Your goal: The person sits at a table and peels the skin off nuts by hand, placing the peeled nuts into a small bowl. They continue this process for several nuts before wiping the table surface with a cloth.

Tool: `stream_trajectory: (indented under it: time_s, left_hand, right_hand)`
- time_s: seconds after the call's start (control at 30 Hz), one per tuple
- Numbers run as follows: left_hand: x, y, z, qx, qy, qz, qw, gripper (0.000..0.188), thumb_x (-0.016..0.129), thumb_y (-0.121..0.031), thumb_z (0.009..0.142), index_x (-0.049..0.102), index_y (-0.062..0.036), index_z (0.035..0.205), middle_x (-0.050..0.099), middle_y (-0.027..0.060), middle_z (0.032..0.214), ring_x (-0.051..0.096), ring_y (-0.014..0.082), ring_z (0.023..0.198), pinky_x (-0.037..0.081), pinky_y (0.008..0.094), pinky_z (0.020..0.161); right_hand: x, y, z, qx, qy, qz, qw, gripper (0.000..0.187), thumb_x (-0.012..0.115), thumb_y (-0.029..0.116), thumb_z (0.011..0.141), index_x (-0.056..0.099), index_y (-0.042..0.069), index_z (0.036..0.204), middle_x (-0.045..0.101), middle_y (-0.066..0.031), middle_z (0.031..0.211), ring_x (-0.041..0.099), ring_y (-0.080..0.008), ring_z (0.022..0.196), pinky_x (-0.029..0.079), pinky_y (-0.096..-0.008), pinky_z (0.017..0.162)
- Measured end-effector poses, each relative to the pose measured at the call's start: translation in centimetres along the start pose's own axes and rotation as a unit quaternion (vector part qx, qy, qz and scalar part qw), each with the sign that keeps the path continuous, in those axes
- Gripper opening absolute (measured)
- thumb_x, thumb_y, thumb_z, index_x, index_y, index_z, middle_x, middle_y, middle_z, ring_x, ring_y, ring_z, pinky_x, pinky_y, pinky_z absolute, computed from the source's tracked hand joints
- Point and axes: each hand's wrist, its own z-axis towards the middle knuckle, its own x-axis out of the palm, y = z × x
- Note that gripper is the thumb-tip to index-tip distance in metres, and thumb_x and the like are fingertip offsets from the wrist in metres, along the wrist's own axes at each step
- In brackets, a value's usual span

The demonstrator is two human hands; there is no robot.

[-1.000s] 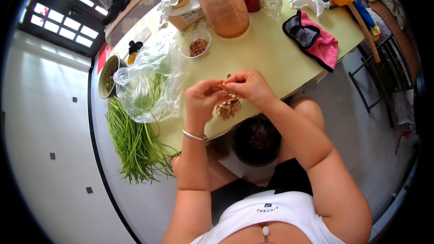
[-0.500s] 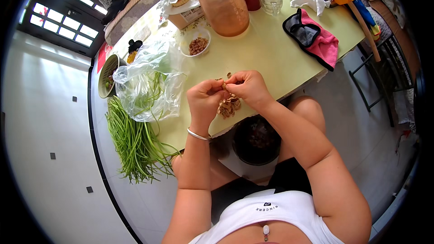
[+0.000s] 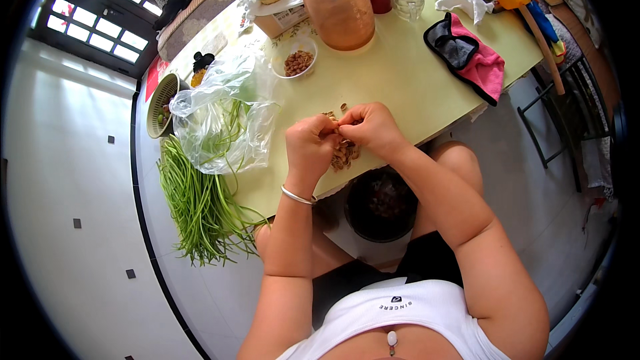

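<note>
My left hand [image 3: 309, 147] and my right hand [image 3: 375, 131] meet fingertip to fingertip just over the table's near edge. Both are closed in a pinch on what looks like a peanut, mostly hidden by the fingers. Under and beside them lies a pile of broken peanut shells [image 3: 345, 155], with a loose piece [image 3: 343, 106] just beyond. Farther off, shelled reddish-brown peanuts [image 3: 299, 63] fill part of a white bowl [image 3: 276, 69].
Left of my hands, long green stems [image 3: 200, 207] and a clear plastic bag [image 3: 223, 140] overhang the table [image 3: 387, 87]. A large orange-brown jar [image 3: 340, 10] stands behind the bowl. At right lies a pink cloth [image 3: 483, 70]. Below the edge sits a dark bucket [image 3: 380, 223].
My fingertips have drawn closer together, covering the pale piece that showed between them before. The whole view has shifted slightly.
</note>
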Motion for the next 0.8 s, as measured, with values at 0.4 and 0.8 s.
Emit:
stream_trajectory:
  time_s: [0.4, 0.8]
  left_hand:
    - [-0.4, 0.4, 0.2, -0.201, 0.011, -0.332, 0.921, 0.014, 0.068, 0.013, 0.071, 0.065, 0.0055, 0.083, 0.068, 0.0131, 0.076, 0.066, 0.0161, 0.064, 0.055, 0.025, 0.057]
    - [-0.7, 0.8, 0.9, -0.242, -0.019, -0.423, 0.873, 0.02, 0.069, 0.004, 0.078, 0.064, 0.0049, 0.097, 0.069, 0.0141, 0.08, 0.068, 0.0167, 0.067, 0.053, 0.0224, 0.056]
  right_hand:
    - [0.2, 0.1, 0.2, 0.06, -0.003, 0.138, 0.989, 0.007, 0.064, 0.002, 0.074, 0.067, -0.002, 0.069, 0.059, -0.002, 0.064, 0.052, -0.0076, 0.056, 0.04, -0.0225, 0.051]
    - [-1.3, 0.5, 0.7, 0.059, 0.009, 0.201, 0.978, 0.012, 0.068, 0.007, 0.082, 0.068, -0.002, 0.09, 0.063, -0.002, 0.074, 0.047, -0.0057, 0.056, 0.035, -0.0189, 0.05]
